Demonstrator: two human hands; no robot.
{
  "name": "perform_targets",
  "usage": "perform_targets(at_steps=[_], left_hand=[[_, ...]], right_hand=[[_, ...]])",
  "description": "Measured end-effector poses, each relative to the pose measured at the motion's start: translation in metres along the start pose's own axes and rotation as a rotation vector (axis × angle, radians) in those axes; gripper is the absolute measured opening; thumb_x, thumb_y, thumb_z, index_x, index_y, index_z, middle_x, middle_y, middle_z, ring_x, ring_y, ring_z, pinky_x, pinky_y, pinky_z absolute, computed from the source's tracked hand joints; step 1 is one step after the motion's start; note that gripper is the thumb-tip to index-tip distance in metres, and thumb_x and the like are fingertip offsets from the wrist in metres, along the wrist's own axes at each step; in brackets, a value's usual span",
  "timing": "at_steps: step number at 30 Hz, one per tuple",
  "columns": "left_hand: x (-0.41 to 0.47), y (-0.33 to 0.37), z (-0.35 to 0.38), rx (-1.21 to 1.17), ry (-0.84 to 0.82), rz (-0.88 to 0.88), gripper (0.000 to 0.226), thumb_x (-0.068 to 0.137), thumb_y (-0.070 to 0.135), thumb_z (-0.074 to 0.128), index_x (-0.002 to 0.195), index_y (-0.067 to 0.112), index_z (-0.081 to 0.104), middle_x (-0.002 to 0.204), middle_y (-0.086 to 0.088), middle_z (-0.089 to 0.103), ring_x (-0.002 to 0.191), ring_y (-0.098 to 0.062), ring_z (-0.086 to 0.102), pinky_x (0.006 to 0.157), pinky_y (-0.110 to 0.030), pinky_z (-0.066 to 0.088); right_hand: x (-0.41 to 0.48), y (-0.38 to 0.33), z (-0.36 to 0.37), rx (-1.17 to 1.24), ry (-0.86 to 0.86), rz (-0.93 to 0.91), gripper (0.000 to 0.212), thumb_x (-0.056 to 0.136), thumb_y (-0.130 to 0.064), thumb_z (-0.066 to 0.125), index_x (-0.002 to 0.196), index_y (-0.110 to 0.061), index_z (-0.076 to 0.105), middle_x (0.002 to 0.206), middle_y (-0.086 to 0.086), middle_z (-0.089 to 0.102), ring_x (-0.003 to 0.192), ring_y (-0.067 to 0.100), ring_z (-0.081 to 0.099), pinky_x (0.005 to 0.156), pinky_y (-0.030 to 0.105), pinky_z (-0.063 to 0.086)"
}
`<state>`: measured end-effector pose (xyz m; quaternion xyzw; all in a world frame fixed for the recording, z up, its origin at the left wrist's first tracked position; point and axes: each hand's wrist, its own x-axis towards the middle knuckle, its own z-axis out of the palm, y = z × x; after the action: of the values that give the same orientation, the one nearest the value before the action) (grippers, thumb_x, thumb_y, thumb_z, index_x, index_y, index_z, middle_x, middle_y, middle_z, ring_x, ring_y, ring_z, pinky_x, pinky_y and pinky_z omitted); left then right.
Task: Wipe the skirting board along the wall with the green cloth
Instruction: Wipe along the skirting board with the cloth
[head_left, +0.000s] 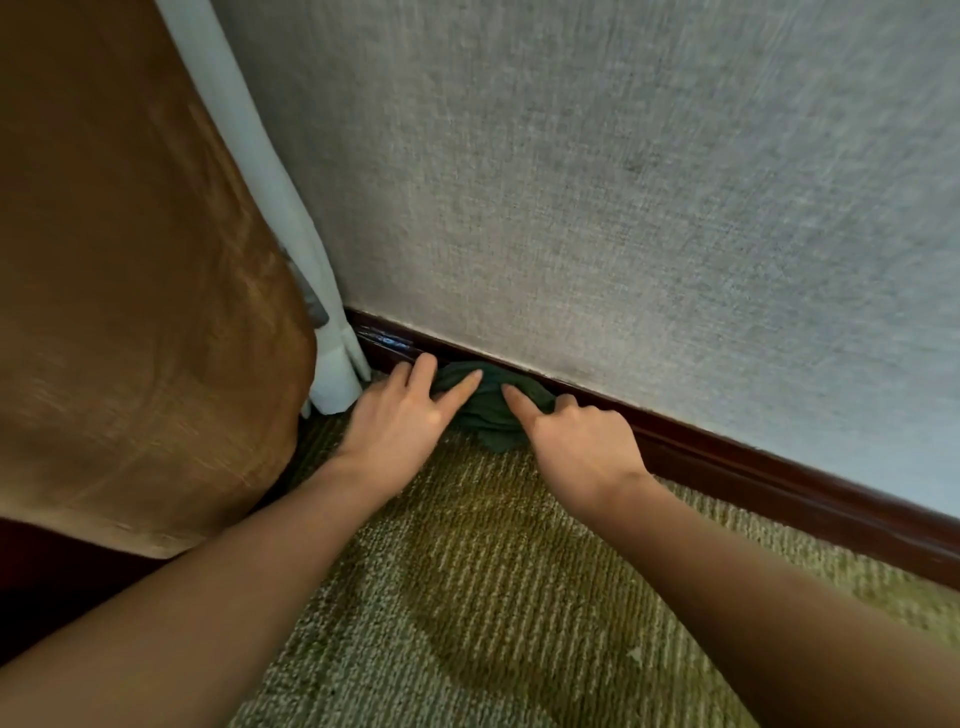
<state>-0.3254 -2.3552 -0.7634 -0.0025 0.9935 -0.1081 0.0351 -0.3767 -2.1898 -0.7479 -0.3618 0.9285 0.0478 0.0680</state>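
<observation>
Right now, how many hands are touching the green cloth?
2. The left hand presses the left end of the green cloth with straight fingers; the right hand holds its right end, index finger stretched over it. The cloth lies against the skirting board.

Soft, even light; glare streak on the skirting board (727, 470); edges seemingly bowed.

**Both hands on cloth at skirting**

We see the green cloth (488, 415) bunched against the dark skirting board (753, 467), on the carpet (493, 597). Left hand (400, 418) presses it with straight fingers. Right hand (582, 441) has its index on it, other fingers curled at its end.
</observation>
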Motion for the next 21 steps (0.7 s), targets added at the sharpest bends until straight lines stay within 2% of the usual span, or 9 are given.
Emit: perform_targets(at_steps=[2, 5, 8, 9, 13, 16, 19, 21], left_hand=[[0.000, 0.000, 0.002, -0.033, -0.001, -0.042, 0.069, 0.094, 0.008, 0.035, 0.146, 0.034, -0.002, 0.127, -0.012, 0.027, 0.111, -0.028, 0.039, 0.084, -0.035, 0.042], [-0.002, 0.003, 0.003, -0.159, 0.033, -0.114, 0.067, 0.095, 0.004, 0.032, 0.146, 0.036, 0.003, 0.130, -0.012, 0.026, 0.117, -0.027, 0.035, 0.089, -0.034, 0.040], [-0.006, 0.010, 0.005, -0.443, 0.074, -0.213, 0.069, 0.091, -0.001, 0.040, 0.145, 0.034, 0.017, 0.135, -0.011, 0.021, 0.126, -0.023, 0.026, 0.099, -0.030, 0.034], [-0.007, 0.015, 0.004, -0.529, 0.102, -0.246, 0.070, 0.089, -0.002, 0.043, 0.145, 0.032, 0.019, 0.137, -0.011, 0.019, 0.128, -0.022, 0.024, 0.102, -0.030, 0.033], [0.000, 0.032, -0.001, -0.692, 0.243, -0.406, 0.079, 0.087, 0.004, 0.049, 0.148, 0.017, 0.001, 0.143, -0.015, 0.014, 0.131, -0.024, 0.020, 0.106, -0.029, 0.026], [0.003, 0.040, -0.006, -0.884, 0.320, -0.554, 0.071, 0.089, 0.006, 0.048, 0.147, 0.009, 0.008, 0.151, -0.011, 0.013, 0.136, -0.022, 0.019, 0.110, -0.023, 0.016], [-0.006, 0.046, -0.002, -0.937, 0.330, -0.515, 0.070, 0.088, 0.003, 0.049, 0.146, 0.007, 0.011, 0.155, -0.007, 0.001, 0.141, -0.019, 0.010, 0.106, -0.016, 0.006], [-0.011, 0.043, 0.005, -0.869, 0.305, -0.434, 0.071, 0.087, 0.002, 0.051, 0.146, 0.008, 0.011, 0.155, -0.008, -0.006, 0.141, -0.020, 0.006, 0.108, -0.018, 0.007]], right_hand=[[0.004, -0.001, -0.003, -0.015, -0.006, -0.013, 0.068, 0.091, -0.005, 0.038, 0.146, -0.026, 0.003, 0.109, 0.015, 0.052, 0.085, 0.027, 0.059, 0.058, 0.033, 0.033], [0.009, -0.005, -0.006, -0.006, -0.010, -0.013, 0.067, 0.092, -0.006, 0.037, 0.146, -0.026, 0.003, 0.108, 0.014, 0.053, 0.086, 0.028, 0.059, 0.058, 0.033, 0.034], [0.012, -0.010, -0.005, 0.033, -0.008, 0.000, 0.067, 0.092, -0.006, 0.037, 0.146, -0.026, 0.003, 0.107, 0.013, 0.054, 0.087, 0.029, 0.059, 0.060, 0.034, 0.034], [0.013, -0.012, -0.004, 0.051, -0.007, 0.005, 0.066, 0.092, -0.007, 0.036, 0.146, -0.026, 0.003, 0.108, 0.013, 0.055, 0.089, 0.030, 0.059, 0.061, 0.034, 0.034], [0.019, -0.022, -0.001, 0.103, 0.008, 0.008, 0.061, 0.094, -0.011, 0.033, 0.146, -0.025, 0.004, 0.110, 0.014, 0.056, 0.094, 0.031, 0.057, 0.064, 0.034, 0.033], [0.026, -0.029, -0.001, 0.136, 0.013, -0.007, 0.056, 0.096, -0.014, 0.030, 0.146, -0.024, 0.007, 0.111, 0.013, 0.057, 0.097, 0.032, 0.057, 0.065, 0.034, 0.032], [0.031, -0.032, -0.003, 0.142, 0.025, -0.032, 0.054, 0.096, -0.018, 0.030, 0.145, -0.024, 0.008, 0.111, 0.013, 0.058, 0.096, 0.032, 0.057, 0.064, 0.034, 0.033], [0.037, -0.035, -0.005, 0.135, 0.045, -0.052, 0.057, 0.094, -0.014, 0.033, 0.145, -0.024, 0.010, 0.109, 0.013, 0.059, 0.095, 0.033, 0.058, 0.063, 0.034, 0.032]])
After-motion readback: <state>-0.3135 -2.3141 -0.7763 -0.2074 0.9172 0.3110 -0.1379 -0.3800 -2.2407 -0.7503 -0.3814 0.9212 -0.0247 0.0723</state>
